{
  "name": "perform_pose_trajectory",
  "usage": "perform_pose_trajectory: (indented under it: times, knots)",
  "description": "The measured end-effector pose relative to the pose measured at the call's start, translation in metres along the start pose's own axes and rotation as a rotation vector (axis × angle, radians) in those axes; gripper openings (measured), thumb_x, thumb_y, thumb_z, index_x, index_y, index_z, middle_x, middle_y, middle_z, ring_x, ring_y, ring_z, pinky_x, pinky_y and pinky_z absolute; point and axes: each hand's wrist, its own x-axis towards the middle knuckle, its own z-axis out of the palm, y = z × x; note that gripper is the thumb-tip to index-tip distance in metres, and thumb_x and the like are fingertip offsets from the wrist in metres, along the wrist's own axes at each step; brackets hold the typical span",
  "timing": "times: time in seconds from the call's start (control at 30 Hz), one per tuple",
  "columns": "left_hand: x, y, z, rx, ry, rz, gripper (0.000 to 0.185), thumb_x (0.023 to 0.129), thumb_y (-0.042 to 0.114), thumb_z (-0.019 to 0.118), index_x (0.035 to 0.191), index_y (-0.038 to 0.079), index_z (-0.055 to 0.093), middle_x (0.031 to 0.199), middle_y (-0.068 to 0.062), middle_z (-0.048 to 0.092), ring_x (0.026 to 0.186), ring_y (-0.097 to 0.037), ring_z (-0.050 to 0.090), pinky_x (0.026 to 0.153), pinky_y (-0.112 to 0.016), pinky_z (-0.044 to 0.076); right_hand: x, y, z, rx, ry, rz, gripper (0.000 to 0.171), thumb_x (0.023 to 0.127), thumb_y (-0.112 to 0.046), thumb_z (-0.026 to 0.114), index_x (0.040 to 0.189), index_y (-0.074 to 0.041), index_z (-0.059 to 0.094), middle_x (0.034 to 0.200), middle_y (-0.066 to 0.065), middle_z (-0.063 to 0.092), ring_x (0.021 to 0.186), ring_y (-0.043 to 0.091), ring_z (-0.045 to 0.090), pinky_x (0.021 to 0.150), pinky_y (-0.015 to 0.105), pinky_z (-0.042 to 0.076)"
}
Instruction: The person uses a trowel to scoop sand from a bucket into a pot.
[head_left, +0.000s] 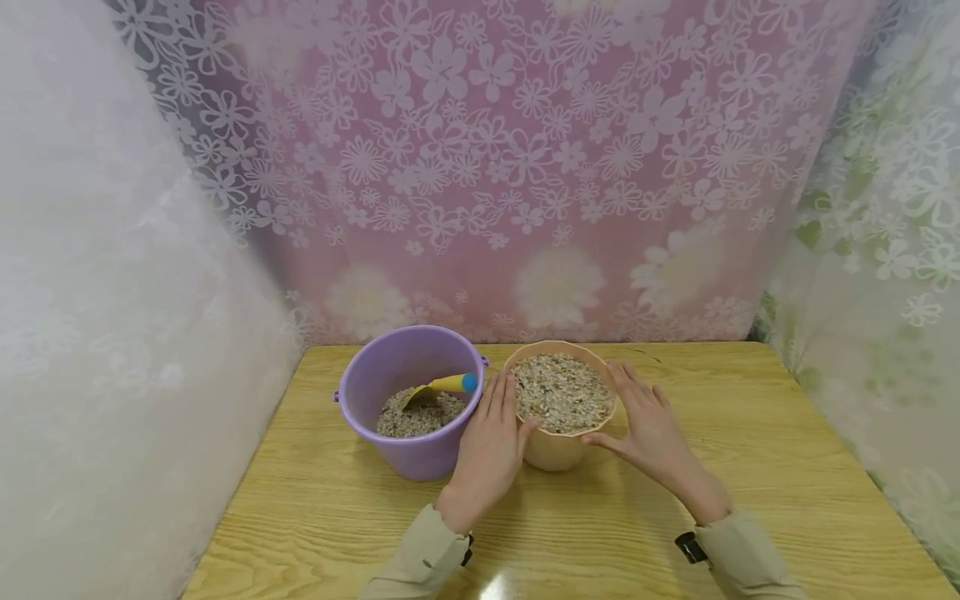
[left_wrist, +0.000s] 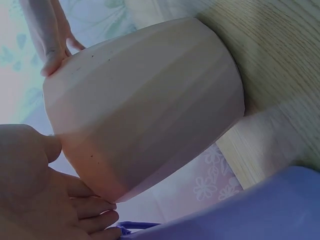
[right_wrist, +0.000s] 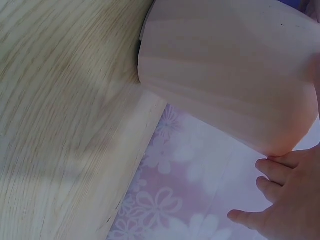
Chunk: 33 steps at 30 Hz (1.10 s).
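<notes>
Head view: a peach pot (head_left: 558, 442) stands on the wooden table (head_left: 750, 450), close to the back edge and near the middle. It is full almost to the top with small pale gravel (head_left: 561, 392). The pot is smooth, with flat sides that get narrower toward the bottom, and a few tiny dark specks show on it in the left wrist view. I see no label, brand or writing on it.

The left hand (head_left: 491, 446) lies flat against the left side of the pot, fingers straight and together, thumb on the front rim. The right hand (head_left: 648, 429) is flat against the right side the same way, thumb touching the front rim. Both hands are spread out and press on the pot; they do not curl around it.

Just left of the pot, touching or nearly touching it, stands a purple bucket (head_left: 408, 450). It has the same gravel at the bottom, and 1 yellow scoop (head_left: 438, 387) with a blue end leans inside. Behind the table hangs a pink curtain (head_left: 525, 167) with white flowers.
</notes>
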Motion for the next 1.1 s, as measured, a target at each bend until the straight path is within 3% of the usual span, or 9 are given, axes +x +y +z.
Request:
perform_pose_trajectory:
  times: [0.5,0.77,0.97,1.1]
  knots:
    - [-0.004,-0.001,-0.005,-0.054,-0.022,-0.016,0.065,0.109,0.036,0.045,0.153,-0.009,0.029,0.163,-0.024,0.022,0.152,-0.034,0.024,0.120,-0.039,0.027,0.000,-0.004,0.004,-0.014,-0.017,0.012,0.118,0.078,-0.059,0.079,0.162,-0.009,0.014,0.161,0.027,0.028,0.144,0.050,0.031,0.110,0.073,0.020]
    - [-0.007,-0.002,-0.011,-0.029,-0.043,0.023,0.062,0.109,0.034,0.047,0.152,-0.009,0.033,0.158,-0.027,0.033,0.149,-0.036,0.030,0.119,-0.041,0.030,0.003,-0.006,-0.004,-0.015,-0.067,0.018,0.114,0.082,-0.059,0.077,0.162,-0.007,0.015,0.162,0.027,0.025,0.145,0.050,0.028,0.110,0.075,0.018]
    - [-0.010,-0.006,-0.038,-0.066,-0.134,0.139,0.053,0.109,0.033,0.046,0.152,0.002,0.042,0.154,-0.018,0.044,0.143,-0.031,0.044,0.116,-0.041,0.035,0.004,-0.006,-0.013,-0.003,-0.114,0.030,0.094,0.096,-0.053,0.063,0.162,-0.008,0.015,0.164,0.025,0.021,0.145,0.051,0.025,0.109,0.076,0.016]
    - [-0.007,-0.016,-0.061,-0.165,-0.063,0.197,0.042,0.107,0.027,0.053,0.146,0.011,0.052,0.142,-0.009,0.059,0.125,-0.023,0.061,0.103,-0.037,0.050,0.005,-0.009,-0.014,0.016,-0.085,0.017,0.080,0.101,-0.047,0.058,0.162,-0.011,0.021,0.164,0.023,0.022,0.147,0.050,0.023,0.110,0.075,0.015]
